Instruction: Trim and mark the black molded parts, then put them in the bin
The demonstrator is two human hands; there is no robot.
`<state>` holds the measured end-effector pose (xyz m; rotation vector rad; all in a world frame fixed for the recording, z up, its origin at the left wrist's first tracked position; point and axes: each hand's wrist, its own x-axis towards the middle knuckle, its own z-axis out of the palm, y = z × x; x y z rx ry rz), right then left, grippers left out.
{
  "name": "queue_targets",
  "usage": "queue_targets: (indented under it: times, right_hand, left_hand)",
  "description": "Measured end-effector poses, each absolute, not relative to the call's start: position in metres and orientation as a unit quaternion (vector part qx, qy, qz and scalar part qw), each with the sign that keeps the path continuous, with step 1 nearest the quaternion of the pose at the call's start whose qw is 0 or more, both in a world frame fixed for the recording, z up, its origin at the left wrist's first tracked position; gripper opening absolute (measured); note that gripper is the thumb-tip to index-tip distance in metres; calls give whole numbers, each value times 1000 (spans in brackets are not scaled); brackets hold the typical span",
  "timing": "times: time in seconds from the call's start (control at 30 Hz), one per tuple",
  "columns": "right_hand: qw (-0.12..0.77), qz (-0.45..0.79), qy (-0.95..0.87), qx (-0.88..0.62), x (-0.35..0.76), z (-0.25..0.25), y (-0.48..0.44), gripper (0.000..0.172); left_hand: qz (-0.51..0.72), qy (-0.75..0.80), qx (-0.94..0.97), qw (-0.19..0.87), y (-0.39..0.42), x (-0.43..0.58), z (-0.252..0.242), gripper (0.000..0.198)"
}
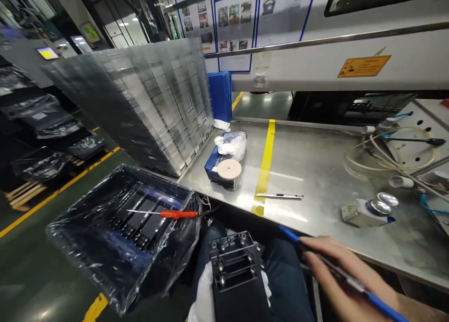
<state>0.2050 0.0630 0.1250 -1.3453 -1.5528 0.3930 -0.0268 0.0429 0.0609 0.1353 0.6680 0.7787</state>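
My left hand (pixel 203 291), in a white glove, is wrapped around a black plastic housing (pixel 238 291) above my lap. The housing's near part is a plain dark face; its far end shows an open frame with crossbars and several round posts. My bare right hand (pixel 345 275) is closed on a slim blue pen-like tool (pixel 380 305) with a metal-coloured middle. Its blue tip points toward the bench edge, to the right of the housing and apart from it. Motion blurs this hand a little, and the tool's exact kind is unclear.
On the left, a plastic-lined crate (pixel 122 261) holds black parts, with an orange-handled screwdriver (pixel 178 214) across its rim. The metal bench (pixel 308 172) bears a cutter knife (pixel 280 196), a blue bin (pixel 211 165), a white bottle (pixel 361 213) and looped hoses (pixel 368 161). Translucent stacked trays (pixel 168 97) stand behind.
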Motion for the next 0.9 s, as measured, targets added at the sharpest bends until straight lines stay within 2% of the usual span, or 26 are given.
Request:
queue_targets:
  times: [0.07,0.2,0.47,0.67,0.9]
  right_hand:
    - [500,164,-703,-478,186,129,61,12]
    - [499,198,-743,-399,167,130,63,25]
    - [485,197,-757,-390,158,132,62,22]
    - [490,202,-765,-365,162,142,60,27]
    - [508,220,-737,-388,152,140,56,21]
  left_hand:
    - [387,338,62,856,38,-28,62,57]
    - [416,374,73,826,30,-35,62,52]
    - [404,456,124,783,-3,-88,45,37]
    - [308,452,1,837,3,-105,68,24]
    - [372,398,34,838,19,-57,57,37]
